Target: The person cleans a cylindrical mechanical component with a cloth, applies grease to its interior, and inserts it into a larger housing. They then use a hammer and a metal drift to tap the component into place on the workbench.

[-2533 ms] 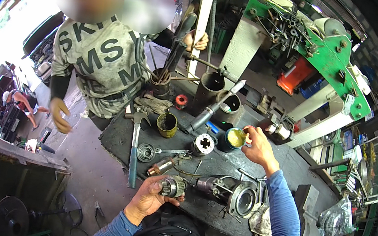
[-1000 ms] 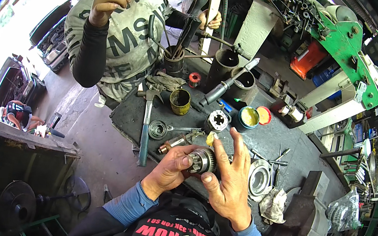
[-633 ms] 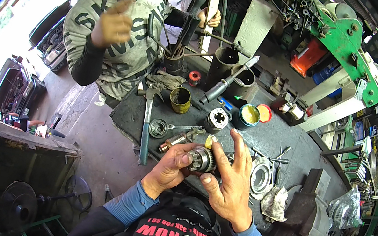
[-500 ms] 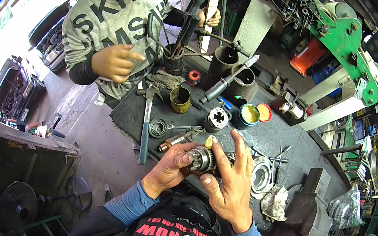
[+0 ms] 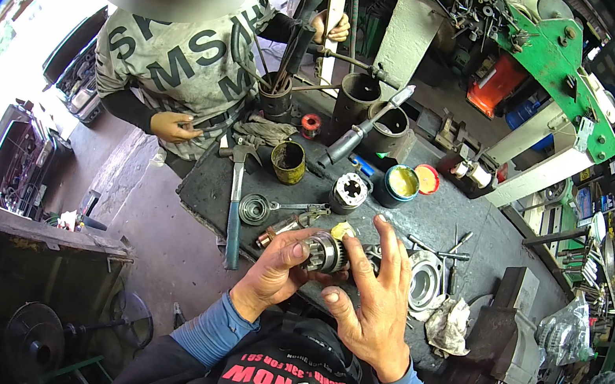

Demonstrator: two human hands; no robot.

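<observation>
My left hand is closed around a toothed metal gear assembly, holding it above the near edge of the bench. My right hand has its fingers spread. Its index fingertip reaches the far side of the gear, beside a dab of yellow grease. Whether that grease sits on the finger or on the gear, I cannot tell. Just beyond my hands stand a slotted metal cylinder and a blue tub of yellow grease. A greasy red lid lies against the tub.
On the dark bench lie a claw hammer, a yellowish can, a round metal housing and a white rag. A heavy metal block stands at right. Across the bench is another person.
The other person's hand has dropped from chest height to the waist. My hands stay almost where they were, with the gear still in the left one.
</observation>
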